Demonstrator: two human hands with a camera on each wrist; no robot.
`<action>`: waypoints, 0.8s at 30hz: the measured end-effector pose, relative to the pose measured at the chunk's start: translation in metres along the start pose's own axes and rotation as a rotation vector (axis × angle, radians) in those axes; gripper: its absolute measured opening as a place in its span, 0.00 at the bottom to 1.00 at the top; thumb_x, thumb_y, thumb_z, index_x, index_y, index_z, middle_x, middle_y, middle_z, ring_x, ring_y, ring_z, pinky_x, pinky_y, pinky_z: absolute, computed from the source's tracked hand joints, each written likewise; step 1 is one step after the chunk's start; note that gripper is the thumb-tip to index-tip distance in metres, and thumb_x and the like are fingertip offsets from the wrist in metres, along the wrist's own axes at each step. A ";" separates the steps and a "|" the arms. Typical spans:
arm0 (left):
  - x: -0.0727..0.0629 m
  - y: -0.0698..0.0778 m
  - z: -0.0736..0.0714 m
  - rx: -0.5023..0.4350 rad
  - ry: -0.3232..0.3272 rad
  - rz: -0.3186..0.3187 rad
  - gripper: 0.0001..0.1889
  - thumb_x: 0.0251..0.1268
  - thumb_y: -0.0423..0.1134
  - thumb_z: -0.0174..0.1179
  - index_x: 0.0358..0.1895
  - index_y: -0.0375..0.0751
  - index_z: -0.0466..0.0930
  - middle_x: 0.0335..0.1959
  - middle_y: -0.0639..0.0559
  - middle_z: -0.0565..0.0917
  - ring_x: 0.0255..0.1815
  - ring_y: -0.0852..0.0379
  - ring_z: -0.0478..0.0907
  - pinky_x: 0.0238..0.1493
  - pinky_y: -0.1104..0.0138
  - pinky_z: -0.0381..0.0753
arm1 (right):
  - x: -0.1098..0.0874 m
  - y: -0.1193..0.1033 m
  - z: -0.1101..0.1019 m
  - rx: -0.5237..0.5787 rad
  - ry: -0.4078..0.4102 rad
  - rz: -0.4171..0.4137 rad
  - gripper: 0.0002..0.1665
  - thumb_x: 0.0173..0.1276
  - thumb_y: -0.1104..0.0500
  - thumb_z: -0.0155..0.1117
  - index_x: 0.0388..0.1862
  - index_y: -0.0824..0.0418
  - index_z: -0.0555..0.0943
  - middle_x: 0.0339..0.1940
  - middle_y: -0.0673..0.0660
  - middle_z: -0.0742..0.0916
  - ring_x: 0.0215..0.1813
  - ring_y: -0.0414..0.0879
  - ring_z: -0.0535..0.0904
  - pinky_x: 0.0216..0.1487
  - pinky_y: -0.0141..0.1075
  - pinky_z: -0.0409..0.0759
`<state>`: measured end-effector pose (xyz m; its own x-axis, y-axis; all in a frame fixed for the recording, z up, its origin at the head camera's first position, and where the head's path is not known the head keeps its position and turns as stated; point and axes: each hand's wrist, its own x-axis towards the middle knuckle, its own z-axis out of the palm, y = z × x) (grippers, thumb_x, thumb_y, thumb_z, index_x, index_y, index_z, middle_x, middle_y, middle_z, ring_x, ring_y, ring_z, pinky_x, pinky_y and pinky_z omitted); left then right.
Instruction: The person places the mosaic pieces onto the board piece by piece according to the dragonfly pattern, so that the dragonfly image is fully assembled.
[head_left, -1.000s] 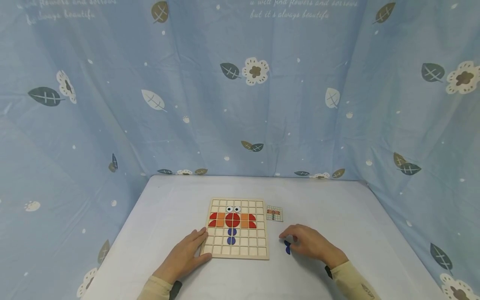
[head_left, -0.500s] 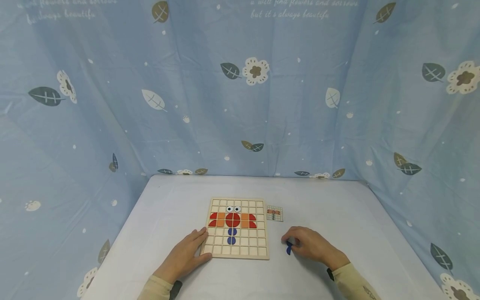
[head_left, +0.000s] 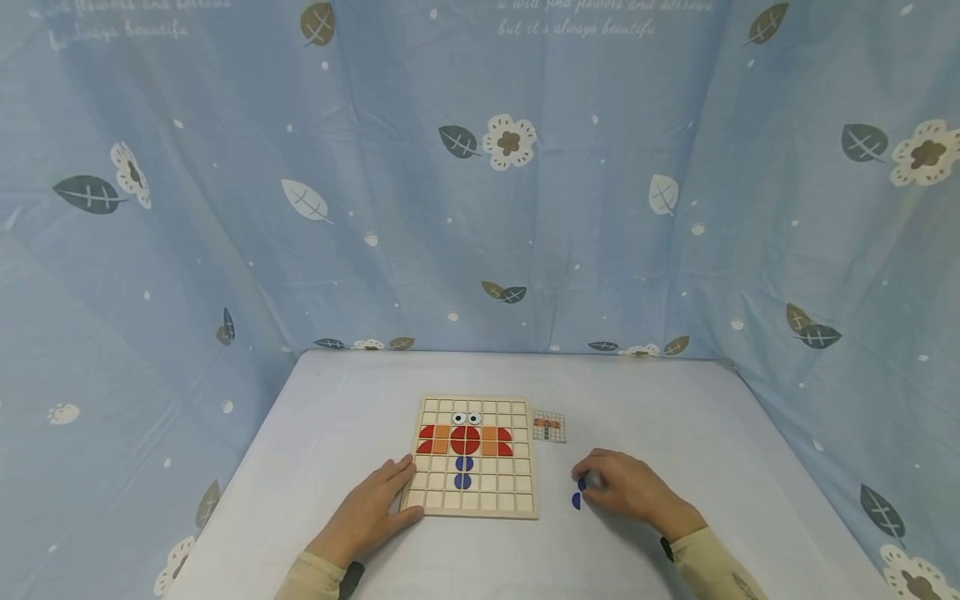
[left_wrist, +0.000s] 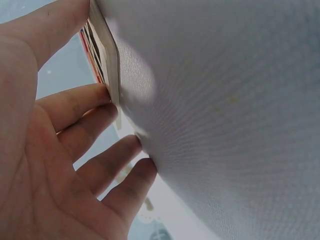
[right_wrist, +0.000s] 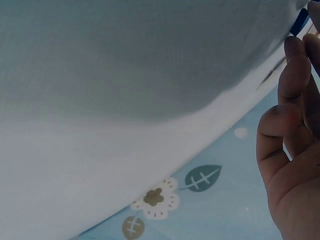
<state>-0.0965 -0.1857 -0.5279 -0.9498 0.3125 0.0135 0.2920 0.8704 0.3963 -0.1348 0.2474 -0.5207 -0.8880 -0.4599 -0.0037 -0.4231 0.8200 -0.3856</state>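
A wooden grid board point(head_left: 517, 500) lies on the table, bearing red, orange and blue tiles and two eye tiles. My left hand point(head_left: 371, 510) rests at its lower left corner. The left wrist view shows the fingers of that hand point(left_wrist: 75, 150) slightly bent, some touching the board's edge point(left_wrist: 112, 65). To the right of the board, my right hand point(head_left: 628, 493) pinches a small blue half-circle tile point(head_left: 581, 483), partly hidden by the fingers. A second blue half-circle tile point(head_left: 576, 501) lies on the table just below. Blue point(right_wrist: 300, 22) also shows at the right fingertips in the right wrist view.
A small pattern card point(head_left: 549, 427) lies beside the board's upper right edge, printed with a similar figure. The white table point(head_left: 637, 400) ends at a blue patterned curtain point(head_left: 585, 208) behind and on both sides.
My right hand has shifted slightly right with one blue tile, which now stands apart from the other blue tile. The left hand and the board have stayed in place.
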 end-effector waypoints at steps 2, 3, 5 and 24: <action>0.000 0.000 0.000 -0.001 -0.002 0.000 0.39 0.63 0.58 0.68 0.71 0.35 0.73 0.74 0.45 0.71 0.74 0.38 0.66 0.73 0.47 0.69 | -0.001 0.001 0.000 -0.008 0.003 0.003 0.15 0.56 0.56 0.80 0.43 0.49 0.89 0.39 0.40 0.85 0.36 0.33 0.75 0.36 0.34 0.80; 0.000 0.000 0.000 -0.001 -0.001 0.000 0.39 0.63 0.58 0.68 0.71 0.35 0.73 0.74 0.45 0.70 0.74 0.38 0.66 0.73 0.47 0.68 | -0.001 0.002 0.000 -0.010 0.004 -0.002 0.15 0.56 0.57 0.80 0.43 0.49 0.89 0.39 0.40 0.85 0.35 0.33 0.75 0.35 0.34 0.80; 0.000 -0.001 0.001 -0.003 0.003 0.003 0.39 0.63 0.57 0.69 0.71 0.35 0.73 0.74 0.45 0.71 0.74 0.37 0.66 0.73 0.46 0.68 | -0.002 0.003 0.000 -0.018 0.005 -0.015 0.14 0.56 0.56 0.80 0.43 0.49 0.89 0.39 0.39 0.85 0.36 0.32 0.75 0.36 0.34 0.80; 0.000 -0.003 0.002 -0.014 0.018 0.023 0.39 0.62 0.57 0.69 0.69 0.34 0.74 0.74 0.45 0.71 0.73 0.37 0.67 0.72 0.47 0.69 | -0.001 -0.001 -0.001 -0.053 0.017 -0.039 0.12 0.58 0.58 0.80 0.41 0.50 0.90 0.39 0.40 0.85 0.42 0.37 0.82 0.41 0.38 0.85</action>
<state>-0.0975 -0.1878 -0.5306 -0.9448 0.3253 0.0394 0.3124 0.8578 0.4082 -0.1339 0.2472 -0.5198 -0.8735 -0.4862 0.0258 -0.4656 0.8187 -0.3361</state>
